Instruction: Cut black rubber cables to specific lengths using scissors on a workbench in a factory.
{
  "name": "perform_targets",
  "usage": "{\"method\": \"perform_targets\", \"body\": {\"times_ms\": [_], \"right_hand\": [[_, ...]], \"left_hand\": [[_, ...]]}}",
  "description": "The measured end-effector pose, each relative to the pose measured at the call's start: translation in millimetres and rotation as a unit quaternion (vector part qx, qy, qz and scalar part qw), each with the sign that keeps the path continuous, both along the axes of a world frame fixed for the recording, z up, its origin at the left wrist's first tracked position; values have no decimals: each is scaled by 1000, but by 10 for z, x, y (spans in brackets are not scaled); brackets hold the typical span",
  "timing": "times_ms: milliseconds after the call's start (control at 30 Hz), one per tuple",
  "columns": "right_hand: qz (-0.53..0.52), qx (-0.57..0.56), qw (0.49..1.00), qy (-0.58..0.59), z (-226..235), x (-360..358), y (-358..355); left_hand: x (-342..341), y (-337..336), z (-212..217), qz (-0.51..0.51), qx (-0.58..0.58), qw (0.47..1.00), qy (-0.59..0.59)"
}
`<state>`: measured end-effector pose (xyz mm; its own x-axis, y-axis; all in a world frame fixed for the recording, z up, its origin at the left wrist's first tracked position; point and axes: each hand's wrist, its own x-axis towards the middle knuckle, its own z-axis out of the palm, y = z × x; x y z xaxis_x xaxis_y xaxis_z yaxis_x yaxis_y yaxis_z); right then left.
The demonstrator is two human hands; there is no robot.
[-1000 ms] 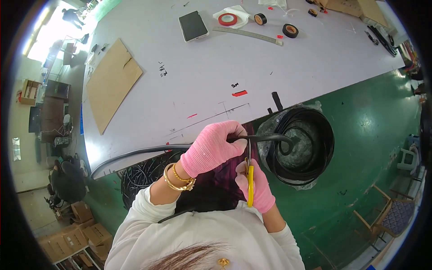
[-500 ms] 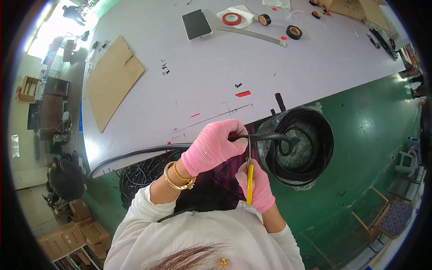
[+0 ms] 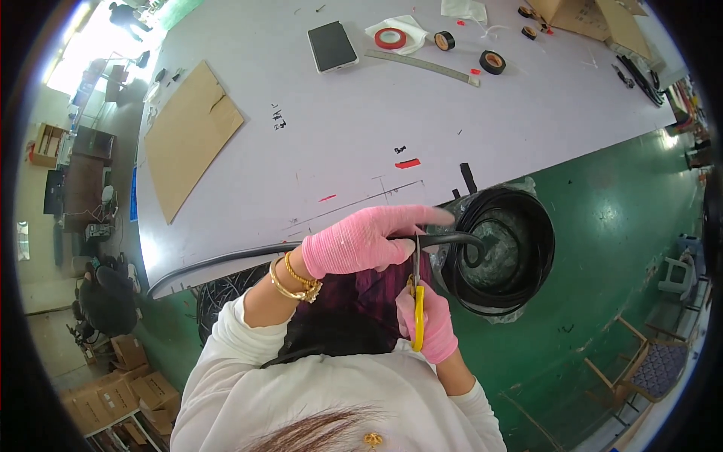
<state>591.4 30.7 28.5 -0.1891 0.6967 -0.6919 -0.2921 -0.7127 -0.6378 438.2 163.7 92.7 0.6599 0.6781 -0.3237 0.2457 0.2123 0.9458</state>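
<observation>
My left hand (image 3: 361, 241), in a pink glove, is over a black tube (image 3: 226, 255) near the table's front edge. Its thumb is bent against the tube while the index finger stretches to the right. In my right hand (image 3: 437, 324), also gloved in pink, are scissors (image 3: 419, 316) with yellow handles, pointing away from me. Their blades stand upright across the tube just right of my left thumb; whether they have cut into it cannot be made out. Beyond the blades the tube curls down over a coil of black tubing (image 3: 544, 267) in clear plastic.
On the white table (image 3: 339, 158) lie a brown cardboard sheet (image 3: 188, 139), a steel ruler (image 3: 422, 66), a dark phone-like slab (image 3: 332, 45), red tape (image 3: 390, 38) and black tape rolls (image 3: 492, 62). More black tubing (image 3: 215, 305) hangs below the front edge. A chair (image 3: 651, 369) stands at right.
My left index finger has straightened out to the right over the tube. The scissor handles have turned and spread apart, so a loop now shows.
</observation>
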Motion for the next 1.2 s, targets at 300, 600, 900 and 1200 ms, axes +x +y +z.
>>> {"method": "perform_targets", "body": {"times_ms": [300, 600, 900, 1200], "right_hand": [[-18, 8, 1000, -10, 43, -24, -89], [-155, 351, 898, -214, -529, 493, -424], [-145, 89, 980, 106, 43, 187, 283], [209, 416, 863, -196, 350, -747, 393]], "left_hand": [[-14, 126, 10, -96, -124, 987, -21], [-73, 100, 20, -69, -119, 989, -61], [-916, -869, 50, 55, -172, 962, -207], [-1263, -1463, 138, 283, 63, 953, -94]]}}
